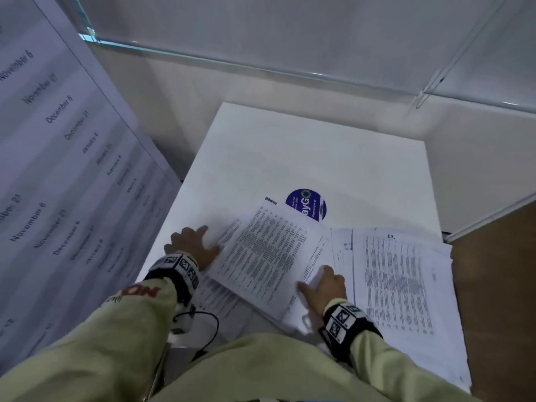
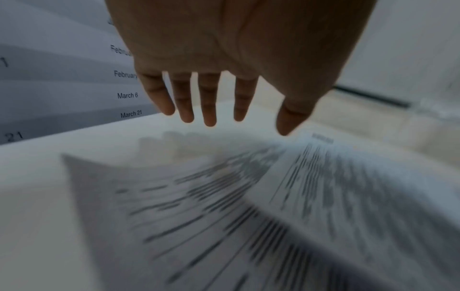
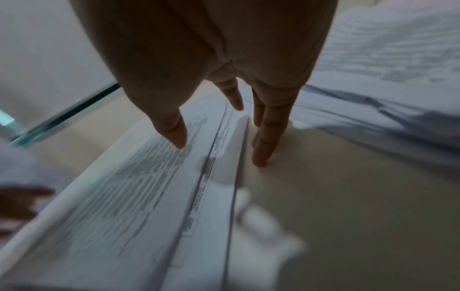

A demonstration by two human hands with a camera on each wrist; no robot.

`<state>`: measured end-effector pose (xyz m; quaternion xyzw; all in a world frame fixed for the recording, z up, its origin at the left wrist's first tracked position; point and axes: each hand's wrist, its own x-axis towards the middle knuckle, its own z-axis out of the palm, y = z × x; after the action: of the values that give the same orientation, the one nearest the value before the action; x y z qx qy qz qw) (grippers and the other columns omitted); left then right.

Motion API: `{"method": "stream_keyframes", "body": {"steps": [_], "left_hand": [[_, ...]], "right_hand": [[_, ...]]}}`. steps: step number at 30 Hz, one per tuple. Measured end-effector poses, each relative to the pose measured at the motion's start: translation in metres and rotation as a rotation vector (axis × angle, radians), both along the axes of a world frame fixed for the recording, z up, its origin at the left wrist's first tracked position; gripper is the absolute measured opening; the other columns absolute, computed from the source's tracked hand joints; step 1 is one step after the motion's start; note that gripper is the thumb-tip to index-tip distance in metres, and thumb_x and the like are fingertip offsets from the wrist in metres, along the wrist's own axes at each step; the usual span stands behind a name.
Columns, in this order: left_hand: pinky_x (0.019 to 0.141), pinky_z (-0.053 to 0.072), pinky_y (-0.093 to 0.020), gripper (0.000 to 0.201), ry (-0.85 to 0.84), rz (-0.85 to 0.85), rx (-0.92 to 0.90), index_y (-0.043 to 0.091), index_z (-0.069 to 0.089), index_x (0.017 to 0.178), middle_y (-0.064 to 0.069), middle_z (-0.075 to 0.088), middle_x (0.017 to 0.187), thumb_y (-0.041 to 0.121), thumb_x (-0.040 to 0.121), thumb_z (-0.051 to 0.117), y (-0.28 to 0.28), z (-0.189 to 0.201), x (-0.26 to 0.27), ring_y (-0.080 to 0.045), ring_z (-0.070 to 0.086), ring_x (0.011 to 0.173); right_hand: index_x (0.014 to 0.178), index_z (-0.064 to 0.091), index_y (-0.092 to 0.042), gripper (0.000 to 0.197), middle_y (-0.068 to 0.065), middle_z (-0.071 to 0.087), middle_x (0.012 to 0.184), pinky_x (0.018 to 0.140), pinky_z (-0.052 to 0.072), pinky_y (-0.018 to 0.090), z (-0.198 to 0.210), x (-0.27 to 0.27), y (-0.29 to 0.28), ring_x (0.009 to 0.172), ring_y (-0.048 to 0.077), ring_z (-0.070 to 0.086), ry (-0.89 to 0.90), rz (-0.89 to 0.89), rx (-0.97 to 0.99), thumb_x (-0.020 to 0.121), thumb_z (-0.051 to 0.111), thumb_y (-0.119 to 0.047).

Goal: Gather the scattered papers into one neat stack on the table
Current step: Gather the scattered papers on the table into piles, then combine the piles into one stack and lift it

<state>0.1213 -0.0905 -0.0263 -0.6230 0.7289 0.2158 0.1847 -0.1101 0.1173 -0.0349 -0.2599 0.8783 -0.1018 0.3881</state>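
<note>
A bundle of printed papers [image 1: 261, 253] lies askew in the middle of the white table [image 1: 290, 146]. My left hand [image 1: 191, 243] is at its left edge with fingers spread; in the left wrist view that hand [image 2: 239, 118] hovers flat over the blurred sheets [image 2: 248, 196]. My right hand [image 1: 324, 285] is at the bundle's right edge. In the right wrist view its thumb [image 3: 174, 133] lies on the top sheet [image 3: 139, 187] and its straight fingers [image 3: 261, 153] touch the table beside the edge. A second stack of printed papers [image 1: 400, 285] lies to the right.
A round blue sticker [image 1: 306, 204] shows on the table behind the papers. A large dated poster [image 1: 58, 169] leans along the left side. Glass partitions [image 1: 261, 62] close the back and right. A brown surface [image 1: 499, 285] borders the table's right edge.
</note>
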Motion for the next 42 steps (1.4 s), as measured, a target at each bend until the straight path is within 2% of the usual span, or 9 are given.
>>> {"method": "stream_keyframes", "body": {"steps": [8, 16, 22, 26, 31, 34, 37, 39, 42], "left_hand": [[0.113, 0.029, -0.052, 0.106, 0.079, -0.027, 0.159, 0.021, -0.013, 0.154, -0.021, 0.025, 0.155, 0.071, 0.082, 0.048, 0.044, -0.03, -0.051, -0.041, 0.026, 0.141], [0.096, 0.046, -0.044, 0.082, 0.198, 0.261, 0.219, 0.016, 0.017, 0.147, -0.022, 0.041, 0.14, 0.048, 0.084, 0.06, 0.063, -0.038, -0.058, -0.042, 0.05, 0.121], [0.085, 0.048, -0.033, 0.046, 0.534, 0.237, 0.34, 0.004, 0.06, 0.125, -0.016, 0.064, 0.118, 0.01, 0.081, 0.069, 0.039, -0.023, -0.04, -0.029, 0.061, 0.1], [0.088, 0.052, -0.06, 0.039, 0.9, 0.553, 0.516, 0.0, 0.061, 0.116, -0.025, 0.069, 0.102, -0.003, 0.077, 0.062, 0.043, -0.015, -0.029, -0.043, 0.067, 0.093], [0.063, 0.061, -0.043, 0.033, 1.137, 0.605, 0.656, 0.005, 0.06, 0.108, -0.023, 0.071, 0.098, -0.016, 0.086, 0.046, 0.071, 0.004, -0.062, -0.036, 0.072, 0.08], [0.081, 0.057, -0.05, 0.037, 1.057, 0.469, 0.597, 0.01, 0.058, 0.112, -0.027, 0.065, 0.113, -0.015, 0.085, 0.056, 0.085, 0.0, -0.101, -0.04, 0.067, 0.094], [0.097, 0.05, -0.053, 0.045, 0.9, 0.219, 0.594, 0.012, 0.052, 0.123, -0.021, 0.061, 0.125, -0.005, 0.084, 0.067, 0.103, 0.0, -0.144, -0.038, 0.06, 0.113], [0.096, 0.051, -0.051, 0.053, 0.782, 0.037, 0.586, 0.011, 0.047, 0.129, -0.017, 0.06, 0.126, 0.004, 0.082, 0.071, 0.116, -0.002, -0.169, -0.035, 0.059, 0.114], [0.081, 0.058, -0.048, 0.059, 0.602, -0.084, 0.783, 0.017, 0.038, 0.135, -0.017, 0.062, 0.117, 0.015, 0.086, 0.07, 0.147, -0.006, -0.199, -0.032, 0.066, 0.094]], "right_hand": [[0.136, 0.043, -0.008, 0.076, 0.014, 0.045, 0.136, 0.095, 0.044, 0.034, -0.009, 0.029, -0.024, 0.123, 0.029, 0.05, -0.03, 0.011, 0.038, 0.08, 0.066, -0.054], [0.149, 0.038, -0.021, 0.082, 0.01, 0.051, 0.143, 0.108, 0.043, 0.035, -0.021, 0.019, -0.004, 0.127, 0.026, 0.053, -0.154, 0.088, 0.004, 0.08, 0.067, -0.054], [0.13, 0.055, -0.03, 0.067, 0.005, 0.066, 0.11, 0.084, 0.059, 0.043, -0.022, -0.01, 0.022, 0.085, 0.024, 0.068, -0.327, -0.061, -0.113, 0.071, 0.072, -0.056], [0.121, 0.055, -0.018, 0.079, 0.004, 0.061, 0.086, 0.062, 0.053, 0.032, -0.017, -0.032, 0.036, 0.06, 0.019, 0.06, -0.459, -0.314, -0.212, 0.061, 0.078, -0.064], [0.122, 0.062, -0.019, 0.07, 0.011, 0.068, 0.118, 0.084, 0.059, 0.042, 0.001, -0.051, 0.048, 0.096, 0.028, 0.07, -0.731, -0.416, -0.292, 0.075, 0.063, -0.072], [0.13, 0.059, -0.023, 0.068, 0.007, 0.065, 0.131, 0.098, 0.052, 0.048, 0.007, -0.071, 0.056, 0.114, 0.026, 0.065, -0.651, -0.513, -0.46, 0.074, 0.077, -0.057], [0.11, 0.064, -0.018, 0.041, 0.004, 0.067, 0.115, 0.093, 0.05, 0.037, 0.021, -0.108, 0.07, 0.101, 0.02, 0.064, -0.395, -0.628, -0.518, 0.077, 0.08, -0.036], [0.1, 0.067, -0.013, 0.022, 0.017, 0.071, 0.108, 0.084, 0.053, 0.037, 0.025, -0.138, 0.09, 0.086, 0.024, 0.066, -0.367, -0.749, -0.524, 0.081, 0.077, -0.018], [0.111, 0.065, -0.005, 0.031, 0.023, 0.071, 0.107, 0.074, 0.054, 0.037, 0.022, -0.173, 0.124, 0.081, 0.03, 0.067, -0.323, -0.768, -0.422, 0.083, 0.075, -0.014]]}}
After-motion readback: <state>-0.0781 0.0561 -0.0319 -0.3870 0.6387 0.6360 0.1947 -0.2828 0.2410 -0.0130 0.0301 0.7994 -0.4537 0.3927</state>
